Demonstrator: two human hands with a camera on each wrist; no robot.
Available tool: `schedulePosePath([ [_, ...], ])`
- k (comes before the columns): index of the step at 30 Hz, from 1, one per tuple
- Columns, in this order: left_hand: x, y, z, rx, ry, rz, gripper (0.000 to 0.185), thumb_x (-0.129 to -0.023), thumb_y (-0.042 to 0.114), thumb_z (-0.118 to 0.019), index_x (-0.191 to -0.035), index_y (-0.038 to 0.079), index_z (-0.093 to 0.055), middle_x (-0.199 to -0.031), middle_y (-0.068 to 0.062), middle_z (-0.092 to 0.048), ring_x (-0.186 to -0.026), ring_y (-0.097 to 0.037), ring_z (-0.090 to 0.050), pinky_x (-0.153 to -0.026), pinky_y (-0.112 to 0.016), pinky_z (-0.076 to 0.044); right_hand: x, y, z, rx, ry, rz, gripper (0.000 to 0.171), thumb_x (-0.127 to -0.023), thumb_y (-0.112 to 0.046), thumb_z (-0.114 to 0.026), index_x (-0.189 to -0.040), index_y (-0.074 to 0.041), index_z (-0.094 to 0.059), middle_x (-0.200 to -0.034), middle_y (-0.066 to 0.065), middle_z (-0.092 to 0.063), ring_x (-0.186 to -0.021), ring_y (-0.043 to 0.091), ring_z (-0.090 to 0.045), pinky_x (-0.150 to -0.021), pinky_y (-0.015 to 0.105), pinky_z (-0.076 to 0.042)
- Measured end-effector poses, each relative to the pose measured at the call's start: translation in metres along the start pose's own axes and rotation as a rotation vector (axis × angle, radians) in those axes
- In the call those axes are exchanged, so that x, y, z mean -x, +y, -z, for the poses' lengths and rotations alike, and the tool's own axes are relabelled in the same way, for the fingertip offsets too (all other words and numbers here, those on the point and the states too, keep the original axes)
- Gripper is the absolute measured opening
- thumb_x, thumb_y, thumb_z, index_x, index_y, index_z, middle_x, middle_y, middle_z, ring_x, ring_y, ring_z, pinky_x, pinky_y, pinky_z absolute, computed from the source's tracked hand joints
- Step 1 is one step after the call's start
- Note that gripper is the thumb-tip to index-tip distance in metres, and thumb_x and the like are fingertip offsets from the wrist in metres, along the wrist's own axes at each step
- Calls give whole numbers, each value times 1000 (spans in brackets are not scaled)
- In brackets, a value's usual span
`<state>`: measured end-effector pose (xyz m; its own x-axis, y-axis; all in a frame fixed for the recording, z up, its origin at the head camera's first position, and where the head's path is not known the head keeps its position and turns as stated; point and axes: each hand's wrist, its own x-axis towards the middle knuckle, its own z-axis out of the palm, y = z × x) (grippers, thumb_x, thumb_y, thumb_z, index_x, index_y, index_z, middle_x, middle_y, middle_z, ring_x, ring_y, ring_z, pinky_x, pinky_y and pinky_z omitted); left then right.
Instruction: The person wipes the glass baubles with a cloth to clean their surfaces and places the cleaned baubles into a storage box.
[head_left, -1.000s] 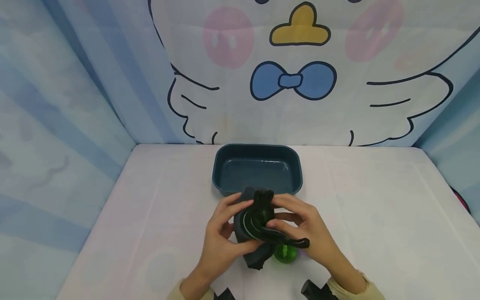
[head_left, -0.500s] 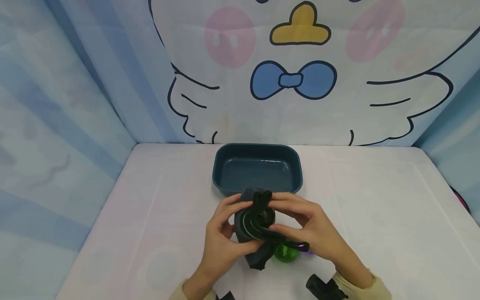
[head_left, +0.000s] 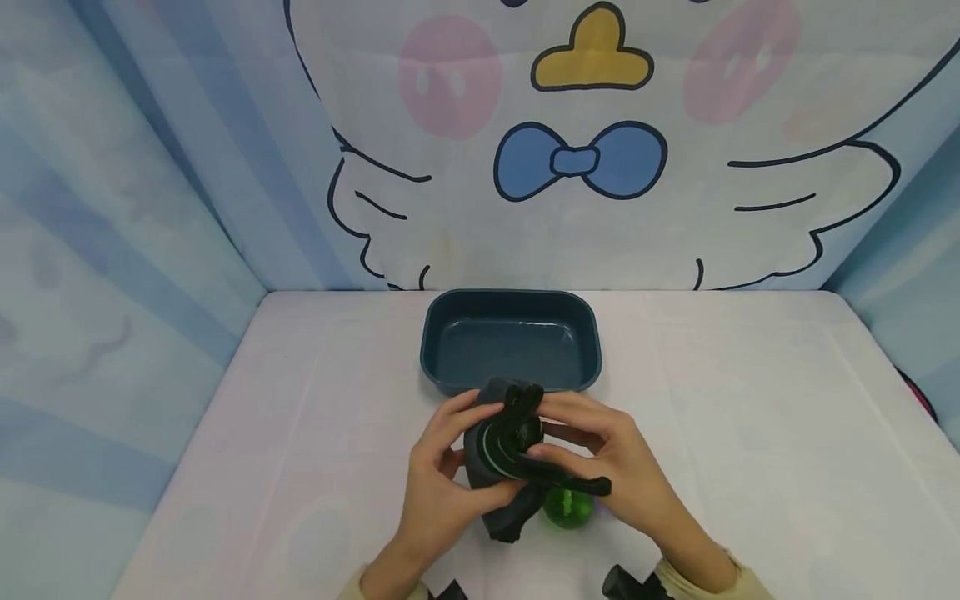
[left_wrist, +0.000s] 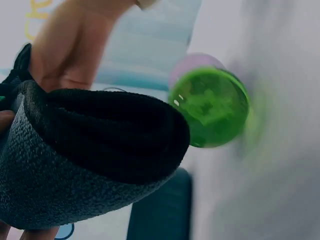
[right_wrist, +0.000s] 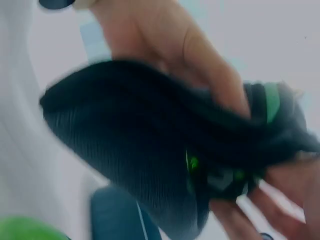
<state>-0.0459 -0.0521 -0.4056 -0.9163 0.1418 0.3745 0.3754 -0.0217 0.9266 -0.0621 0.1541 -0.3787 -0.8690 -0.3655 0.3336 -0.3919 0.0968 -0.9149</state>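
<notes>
Both hands hold a dark grey and black sock bundle (head_left: pixel 506 454) with a thin green stripe, just above the table near its front. My left hand (head_left: pixel 438 471) grips its left side, fingers curled over the top. My right hand (head_left: pixel 600 458) pinches the bundle's right side and a black sock end that sticks out toward the right. In the left wrist view the knitted sock (left_wrist: pixel 90 155) fills the lower left; in the right wrist view the sock (right_wrist: pixel 150 155) is blurred, with fingers (right_wrist: pixel 200 55) round it. A green ball (head_left: pixel 567 507) lies on the table under the hands, seen as a ball (left_wrist: pixel 210 107) in the left wrist view.
A dark blue rectangular tray (head_left: pixel 442 333) stands empty just behind the hands. The table wears a pale cloth (head_left: pixel 750 417). Printed curtain walls (head_left: pixel 150 208) close off the back and both sides. Black wrist camera mounts (head_left: pixel 626 583) show at the bottom edge.
The hands and sock stay almost in place; my right fingers have shifted slightly on the bundle. The view has drifted a little.
</notes>
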Motion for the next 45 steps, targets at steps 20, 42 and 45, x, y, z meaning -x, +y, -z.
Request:
schedulePosePath([
  [20,-4,2,2,165,-6,62,68,-67,-10,-84,-129,6,-62,-138,-11,-50,-130,-27,-50,-92,-37,-58,0,-3,12,-16,-149,80,49,-88,9,-67,-134,-1,-58,-138,9,-55,-132,10,-51,-101,27,-51],
  [42,-4,10,7,89,-40,75,64,-66,-5,-88,-124,10,-66,-136,-9,-52,-122,-28,-55,-88,-38,-60,-2,1,16,-216,-197,-145,44,-94,1,-63,-137,-3,-56,-135,11,-58,-122,21,-59,-99,34,-54],
  [45,-4,10,7,120,-29,87,66,-65,-7,-87,-125,10,-66,-135,-9,-53,-123,-27,-55,-89,-39,-59,-2,5,17,-205,-210,-72,51,-89,6,-67,-138,0,-55,-136,10,-56,-127,19,-56,-101,34,-53],
])
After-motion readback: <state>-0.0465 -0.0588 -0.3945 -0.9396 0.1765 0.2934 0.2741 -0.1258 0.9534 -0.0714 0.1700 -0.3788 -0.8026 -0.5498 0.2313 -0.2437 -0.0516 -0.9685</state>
